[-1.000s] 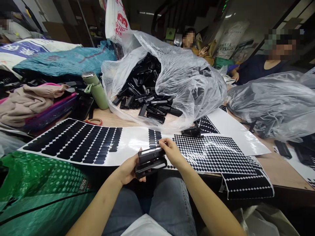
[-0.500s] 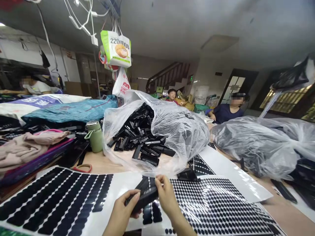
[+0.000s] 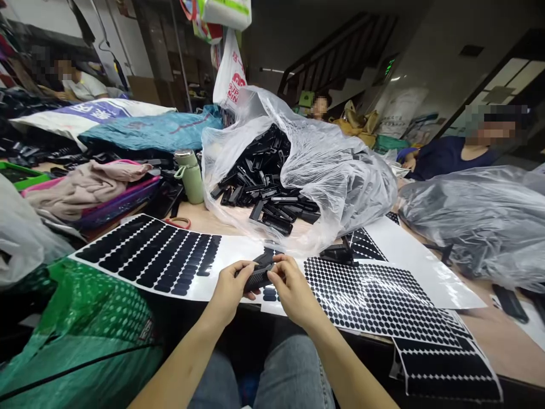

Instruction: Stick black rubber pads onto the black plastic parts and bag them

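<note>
Black part (image 3: 257,278) sits between your hands at the near edge of the tabletop (image 3: 504,338), long axis seemingly slanting up rightward; your left hand (image 3: 229,288) grips its left end; your right hand (image 3: 294,291) pinches at its right.

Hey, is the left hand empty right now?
No, the left hand holds at least one black piece, with the thumb lying against it.

The left hand (image 3: 232,282) and right hand (image 3: 293,287) partly hid the black pieces (image 3: 258,278). The view's edge cut off the green bag (image 3: 108,312)
</note>
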Available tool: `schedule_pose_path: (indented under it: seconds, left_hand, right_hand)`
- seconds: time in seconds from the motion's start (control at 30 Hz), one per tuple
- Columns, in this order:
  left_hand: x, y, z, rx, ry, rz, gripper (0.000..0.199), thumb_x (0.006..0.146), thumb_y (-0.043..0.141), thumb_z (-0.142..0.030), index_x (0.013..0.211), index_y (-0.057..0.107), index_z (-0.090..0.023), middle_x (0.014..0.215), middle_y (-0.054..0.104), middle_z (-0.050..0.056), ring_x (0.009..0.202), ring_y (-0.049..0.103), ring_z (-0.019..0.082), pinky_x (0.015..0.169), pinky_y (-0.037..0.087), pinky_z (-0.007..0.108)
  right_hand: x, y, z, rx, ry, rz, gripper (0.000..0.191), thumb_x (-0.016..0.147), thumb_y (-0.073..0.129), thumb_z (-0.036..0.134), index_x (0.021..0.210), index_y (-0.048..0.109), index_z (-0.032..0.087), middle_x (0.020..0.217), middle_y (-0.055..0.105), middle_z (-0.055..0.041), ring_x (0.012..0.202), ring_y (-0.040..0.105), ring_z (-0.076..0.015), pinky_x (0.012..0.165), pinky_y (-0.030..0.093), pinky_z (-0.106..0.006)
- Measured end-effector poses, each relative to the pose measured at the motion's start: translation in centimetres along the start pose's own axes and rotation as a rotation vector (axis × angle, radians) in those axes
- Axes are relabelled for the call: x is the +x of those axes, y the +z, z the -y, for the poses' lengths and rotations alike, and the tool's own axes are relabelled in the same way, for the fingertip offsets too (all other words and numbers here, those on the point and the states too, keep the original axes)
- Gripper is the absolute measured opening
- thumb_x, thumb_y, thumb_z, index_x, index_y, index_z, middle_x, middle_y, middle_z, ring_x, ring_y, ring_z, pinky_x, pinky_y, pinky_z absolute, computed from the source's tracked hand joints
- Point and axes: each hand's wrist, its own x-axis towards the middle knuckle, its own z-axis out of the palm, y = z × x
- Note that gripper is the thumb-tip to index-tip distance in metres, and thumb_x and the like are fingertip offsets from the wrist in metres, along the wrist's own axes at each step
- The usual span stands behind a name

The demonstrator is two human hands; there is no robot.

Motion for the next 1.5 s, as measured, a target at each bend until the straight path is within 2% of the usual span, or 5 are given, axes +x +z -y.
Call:
schedule_pose_path:
  seconds: [0.53,0.73,0.9,1.03,1.5]
  left_hand:
    - [-0.1,0.2,0.9,0.025,-0.037,-0.032,0.031,0.069,0.058,-0.038,0.085,0.059,-0.011,0.070,0.060,0.004,0.044,0.057,0.012,0.036,0.042,0.020]
    - [0.4,-0.6,1.6,0.031,-0.007,-0.060,0.030,0.069,0.058,-0.038,0.084,0.059,-0.011,0.068,0.059,0.003,0.044,0.057,0.012,0.036,0.043,0.020]
    - [1.9,-3.1,2.9,0.033,0.037,-0.265,0.030,0.068,0.060,-0.035,0.086,0.060,-0.011,0.070,0.060,0.003,0.044,0.058,0.012,0.038,0.046,0.022]
    - [2.4,-4.4,4.1,0.021,0.021,-0.265,0.031,0.069,0.059,-0.037,0.089,0.059,-0.013,0.073,0.061,0.003,0.048,0.059,0.012,0.044,0.048,0.022]
    - [1.8,-4.8,3.4,-0.024,-0.035,-0.204,0.030,0.070,0.059,-0.037,0.087,0.059,-0.013,0.068,0.061,0.002,0.047,0.058,0.012,0.043,0.044,0.021]
  right_hand:
    - [-0.4,0.5,-0.6,-0.087,0.029,0.047,0.014,0.082,0.040,0.023,0.069,0.045,0.020,0.108,0.044,-0.0080,0.111,0.042,-0.0200,0.086,0.038,-0.036]
    - [0.4,1.1,-2.9,-0.158,-0.005,-0.115,0.009,0.080,0.045,0.027,0.077,0.049,0.020,0.105,0.047,-0.0087,0.096,0.050,-0.0193,0.081,0.041,-0.034]
    - [2.0,2.3,-6.9,-0.446,0.236,-0.180,0.017,0.080,0.046,0.029,0.088,0.052,0.015,0.090,0.054,-0.0117,0.083,0.054,-0.0235,0.076,0.041,-0.036]
    - [2.2,3.9,-7.8,-0.593,0.304,-0.157,0.020,0.073,0.055,0.023,0.090,0.055,0.012,0.095,0.056,-0.0168,0.091,0.054,-0.0286,0.074,0.040,-0.035]
    - [1.8,4.1,-7.3,-0.372,0.318,-0.205,0.009,0.075,0.046,0.020,0.073,0.053,0.016,0.082,0.058,-0.0122,0.080,0.057,-0.0245,0.070,0.040,-0.035]
